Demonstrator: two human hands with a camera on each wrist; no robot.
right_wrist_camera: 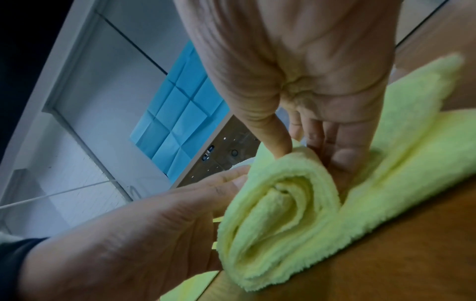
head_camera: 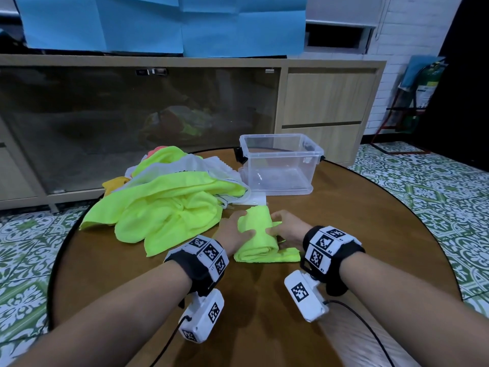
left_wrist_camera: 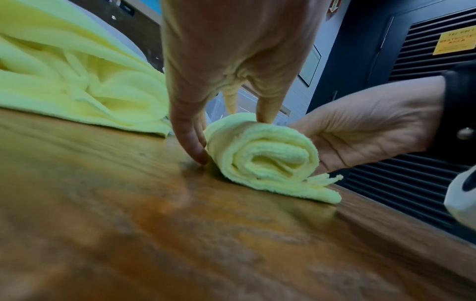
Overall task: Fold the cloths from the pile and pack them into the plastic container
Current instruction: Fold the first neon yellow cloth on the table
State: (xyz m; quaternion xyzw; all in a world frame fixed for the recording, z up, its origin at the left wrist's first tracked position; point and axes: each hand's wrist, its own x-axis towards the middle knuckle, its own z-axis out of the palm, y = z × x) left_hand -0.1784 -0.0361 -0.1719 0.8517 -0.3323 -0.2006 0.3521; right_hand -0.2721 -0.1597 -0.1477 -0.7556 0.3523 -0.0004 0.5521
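A neon-yellow cloth [head_camera: 260,241] lies partly rolled on the round wooden table [head_camera: 357,229], with a flat tail still spread toward me. My left hand [head_camera: 242,225] grips the roll from the left, thumb down at the table and fingers over the top [left_wrist_camera: 268,116]. My right hand [head_camera: 277,223] pinches it from the right, thumb on top and fingers [right_wrist_camera: 342,158] tucked between the roll [right_wrist_camera: 278,213] and its tail. The pile of yellow cloths [head_camera: 164,207] lies just left of my hands. The clear plastic container [head_camera: 280,165] stands open behind, with no cloth in it.
A white plastic bag [head_camera: 190,165] and an orange cloth [head_camera: 113,184] are mixed into the far side of the pile. A clear lid [head_camera: 255,200] lies flat in front of the container. A low wooden cabinet [head_camera: 328,102] stands beyond the table on the tiled floor.
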